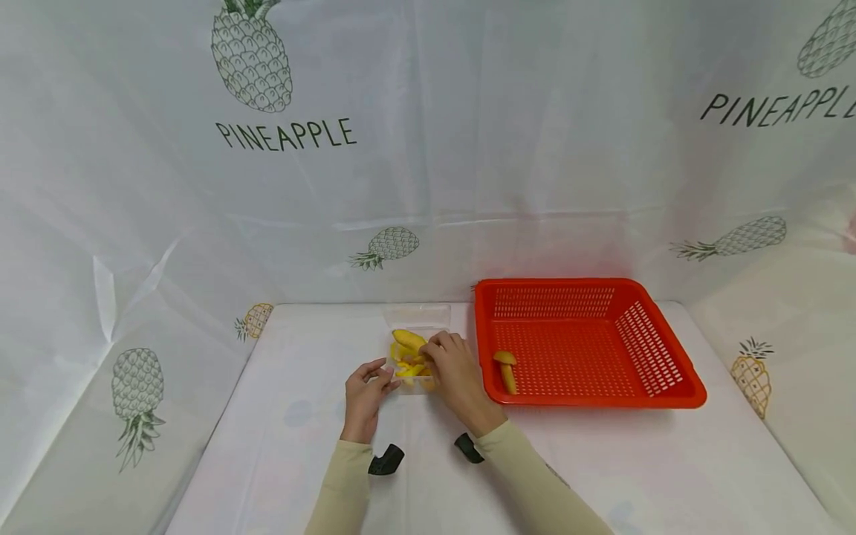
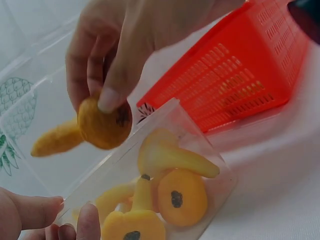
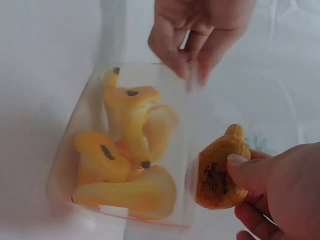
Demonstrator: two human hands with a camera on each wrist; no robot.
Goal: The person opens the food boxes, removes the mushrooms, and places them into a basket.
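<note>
A clear plastic box (image 1: 401, 381) stands on the white-covered table, with several yellow toy mushrooms (image 2: 182, 197) inside. My left hand (image 1: 364, 401) pinches the box's near left rim between thumb and fingers. Just above the box, my right hand (image 1: 460, 377) grips a yellow-brown toy mushroom (image 2: 102, 125) by its cap, thumb on top, its stem pointing away from the hand. In the right wrist view, that mushroom (image 3: 220, 175) is beside the box rim, and dark marks show on its cap. The box's clear lid (image 1: 417, 315) stands open at the back.
To the right is a red perforated plastic basket (image 1: 588, 401). One brown-capped mushroom (image 1: 507, 371) lies inside it along the left wall. Black wrist devices (image 1: 386, 461) sit near both wrists. White sheeting printed with pineapples (image 1: 394, 244) hangs around the table.
</note>
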